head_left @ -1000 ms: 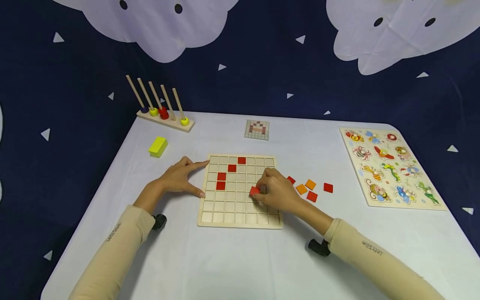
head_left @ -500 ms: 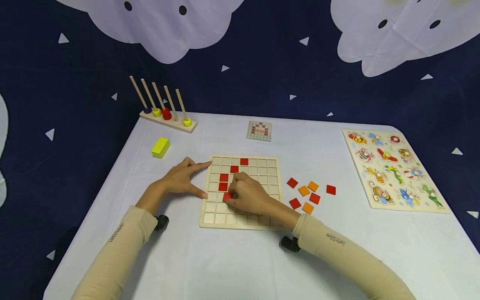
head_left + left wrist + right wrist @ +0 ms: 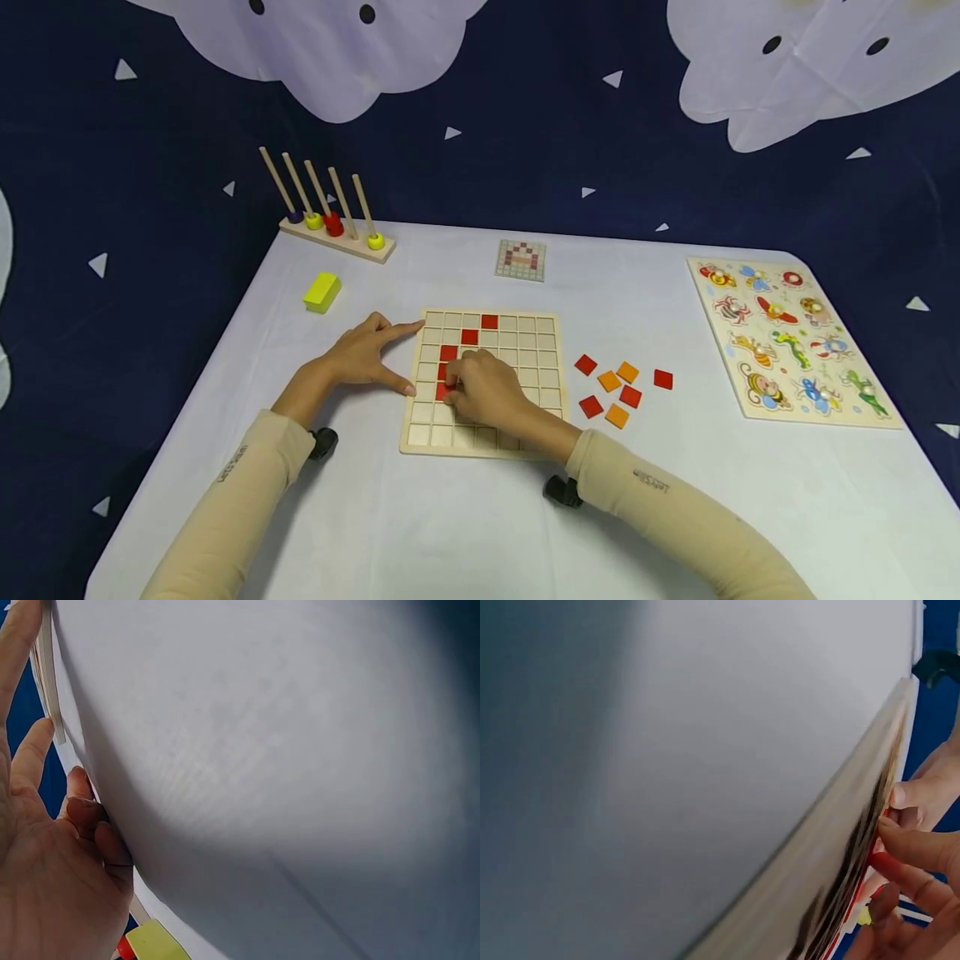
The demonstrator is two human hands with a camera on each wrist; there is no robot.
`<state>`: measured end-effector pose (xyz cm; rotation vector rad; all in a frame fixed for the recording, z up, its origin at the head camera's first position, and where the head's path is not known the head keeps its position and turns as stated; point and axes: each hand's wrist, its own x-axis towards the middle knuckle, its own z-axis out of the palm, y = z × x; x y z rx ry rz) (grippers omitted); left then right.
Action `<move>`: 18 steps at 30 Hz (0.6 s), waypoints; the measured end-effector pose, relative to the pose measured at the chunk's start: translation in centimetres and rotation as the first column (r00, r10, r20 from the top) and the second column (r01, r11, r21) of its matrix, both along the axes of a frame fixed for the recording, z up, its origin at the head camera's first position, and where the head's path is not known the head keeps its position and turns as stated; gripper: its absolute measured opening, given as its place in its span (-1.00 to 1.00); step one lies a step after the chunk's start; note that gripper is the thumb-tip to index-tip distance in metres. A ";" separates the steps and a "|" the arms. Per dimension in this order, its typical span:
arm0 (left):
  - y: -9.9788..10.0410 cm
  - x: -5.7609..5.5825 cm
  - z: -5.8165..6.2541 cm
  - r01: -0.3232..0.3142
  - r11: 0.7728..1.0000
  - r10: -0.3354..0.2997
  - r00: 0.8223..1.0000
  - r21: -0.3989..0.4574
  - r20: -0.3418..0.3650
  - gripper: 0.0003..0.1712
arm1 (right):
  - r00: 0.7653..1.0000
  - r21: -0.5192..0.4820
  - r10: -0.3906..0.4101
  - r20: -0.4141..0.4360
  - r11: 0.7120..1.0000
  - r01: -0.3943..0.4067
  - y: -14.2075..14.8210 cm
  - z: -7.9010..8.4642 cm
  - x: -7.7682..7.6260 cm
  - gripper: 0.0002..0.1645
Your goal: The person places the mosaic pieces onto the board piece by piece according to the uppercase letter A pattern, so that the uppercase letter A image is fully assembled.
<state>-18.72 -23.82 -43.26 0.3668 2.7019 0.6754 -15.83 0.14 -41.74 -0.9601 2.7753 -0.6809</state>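
Note:
A wooden grid board (image 3: 525, 339) lies on the white table. My left hand (image 3: 363, 354) steadies its left side, index finger at the upper corner and thumb lower on the edge, holding nothing. Several red square tiles (image 3: 469, 337) sit in cells, running down from the top row toward the left. My right hand (image 3: 487, 389) reaches over the board, thumb and fingers pinching a red tile (image 3: 442, 392) at the lowest cell of that run. Seen from the right wrist, my thumb and index fingertips (image 3: 889, 825) meet low over the board; the fingers hide part of the tile.
Loose red tiles (image 3: 586, 364) and orange tiles (image 3: 617, 416) lie right of the board. A small patterned card (image 3: 521, 260) is behind it. Farther left are a yellow block (image 3: 322, 292) and a peg stacker (image 3: 337, 239). An insect puzzle board (image 3: 795, 342) lies at right.
My right hand has carried the red tile from the board's right part to the left and lowered it into the cell below the other red tiles. My left hand has kept its place.

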 end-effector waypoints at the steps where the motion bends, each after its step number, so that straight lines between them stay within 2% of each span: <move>1: 0.0 0.0 0.0 0.001 1.000 -0.001 1.000 0.000 -0.002 0.32 | 1.000 -0.005 -0.013 0.021 1.000 0.013 -0.1 0.1 0.0 -0.85; 4: -0.1 0.1 0.0 0.002 1.000 -0.002 1.000 0.003 -0.005 0.31 | 0.996 -0.007 -0.026 0.088 1.000 0.027 -0.2 0.3 -0.2 -0.86; 7: -0.1 0.0 -0.1 0.001 1.000 -0.001 1.000 -0.001 0.002 0.31 | 0.993 0.007 -0.007 0.114 1.000 0.007 0.1 0.4 -0.4 -0.80; 12: -0.3 0.1 -0.4 -0.009 1.000 0.009 1.000 -0.020 0.007 0.32 | 0.997 0.001 0.021 0.081 1.000 -0.021 1.8 0.5 0.0 -0.58; 18: 0.0 0.0 -0.3 -0.013 1.000 0.013 1.000 -0.019 -0.002 0.32 | 0.998 -0.041 -0.057 0.028 0.997 0.058 5.4 1.2 0.6 -0.62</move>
